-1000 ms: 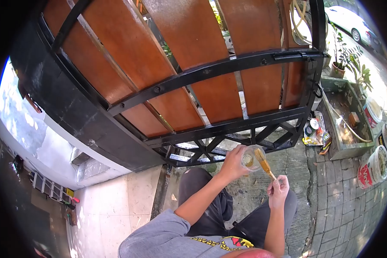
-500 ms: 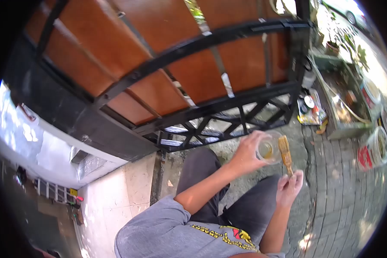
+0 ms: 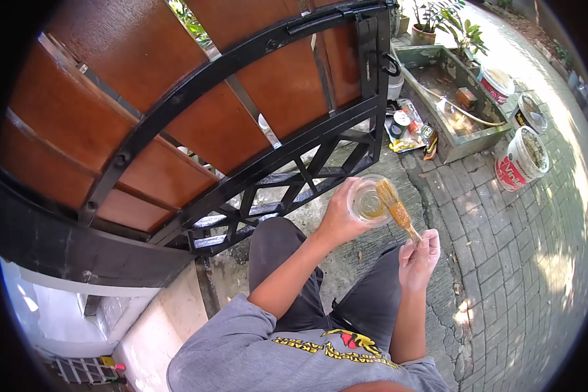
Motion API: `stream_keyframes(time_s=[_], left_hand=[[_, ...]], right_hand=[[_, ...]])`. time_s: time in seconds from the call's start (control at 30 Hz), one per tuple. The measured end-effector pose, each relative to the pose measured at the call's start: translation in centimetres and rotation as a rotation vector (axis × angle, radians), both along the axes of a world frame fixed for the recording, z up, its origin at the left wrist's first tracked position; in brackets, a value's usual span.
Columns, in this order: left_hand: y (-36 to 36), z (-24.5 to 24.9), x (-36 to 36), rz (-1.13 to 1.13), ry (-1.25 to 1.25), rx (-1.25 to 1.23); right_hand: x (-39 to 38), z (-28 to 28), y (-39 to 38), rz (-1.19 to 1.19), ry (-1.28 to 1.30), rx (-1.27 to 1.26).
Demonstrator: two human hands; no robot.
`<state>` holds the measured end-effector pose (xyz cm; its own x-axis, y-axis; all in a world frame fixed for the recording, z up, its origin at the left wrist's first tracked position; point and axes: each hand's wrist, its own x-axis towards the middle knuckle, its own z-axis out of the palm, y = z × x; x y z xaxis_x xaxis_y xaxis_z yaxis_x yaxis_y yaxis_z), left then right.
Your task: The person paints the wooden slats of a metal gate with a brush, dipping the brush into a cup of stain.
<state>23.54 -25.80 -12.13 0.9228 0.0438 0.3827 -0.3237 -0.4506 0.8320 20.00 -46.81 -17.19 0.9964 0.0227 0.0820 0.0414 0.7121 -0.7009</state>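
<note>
My left hand [image 3: 338, 219] grips a clear plastic cup [image 3: 367, 201] with a little yellowish liquid in it, held over my knees. My right hand [image 3: 419, 256] pinches the handle of a small paintbrush [image 3: 396, 210]. The brush slants up to the left, and its wet yellow bristles rest on the cup's rim. I sit or crouch in dark trousers and a grey shirt, facing a gate [image 3: 242, 117] of brown wooden slats in a black metal frame.
Paint tins and packets [image 3: 408, 127] lie on the ground by the gate's right post. A concrete planter box [image 3: 454, 104] and three white buckets [image 3: 519, 157] stand at the right on grey paving. A potted plant [image 3: 431, 23] stands behind. Pale tiles lie at lower left.
The camera has swung right and down, so the gate has slid left and the buckets show more fully. Both hands keep the cup and brush together, brush tip at the cup.
</note>
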Motion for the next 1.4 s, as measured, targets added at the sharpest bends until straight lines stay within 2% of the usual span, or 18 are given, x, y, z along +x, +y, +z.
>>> stream_keyframes(time_s=[0.23, 0.4, 0.63, 0.73, 0.77, 0.83, 0.93, 1.0, 1.03, 1.13, 1.2, 1.4], left_hand=[[1.1, 0.0, 1.6, 0.001, -0.038, -0.102], [0.8, -1.2, 4.2, -0.024, -0.102, -0.115], [-0.6, -3.2, 8.4, -0.072, 0.103, -0.141], [-2.1, -3.4, 10.0, -0.143, 0.039, -0.206], [-3.0, -4.5, 10.7, -0.148, 0.011, -0.161], [-4.5, -5.2, 11.9, -0.309, 0.161, -0.410], [-5.7, -7.3, 13.3, -0.435, -0.121, -0.160], [-6.2, -7.4, 13.7, -0.500, -0.062, -0.033], [-5.5, -6.7, 13.4, -0.535, 0.027, -0.231], [-4.5, -7.3, 14.3, -0.605, -0.190, -0.110], [-3.7, -7.7, 14.3, -0.563, -0.132, -0.092], [-3.1, -8.5, 14.7, -0.356, -0.004, -0.069]], right_hand=[[0.3, 1.1, 3.1, -0.003, 0.060, 0.109], [2.0, 2.7, 4.0, -0.001, -0.056, 0.177], [5.6, 7.4, 5.7, -0.156, -0.093, -0.030], [7.5, 10.1, 7.2, -0.228, -0.114, -0.119], [8.2, 11.2, 7.8, -0.243, -0.119, -0.160], [9.5, 13.1, 9.4, -0.300, -0.110, -0.243], [11.1, 13.2, 11.0, -0.356, -0.140, -0.324], [11.4, 13.5, 12.1, -0.373, -0.166, -0.393], [11.7, 13.3, 12.5, -0.387, -0.176, -0.384], [12.5, 12.5, 12.8, -0.387, -0.201, -0.393], [13.0, 12.2, 13.6, -0.355, -0.166, -0.383], [15.1, 12.3, 15.3, -0.356, -0.359, -0.331]])
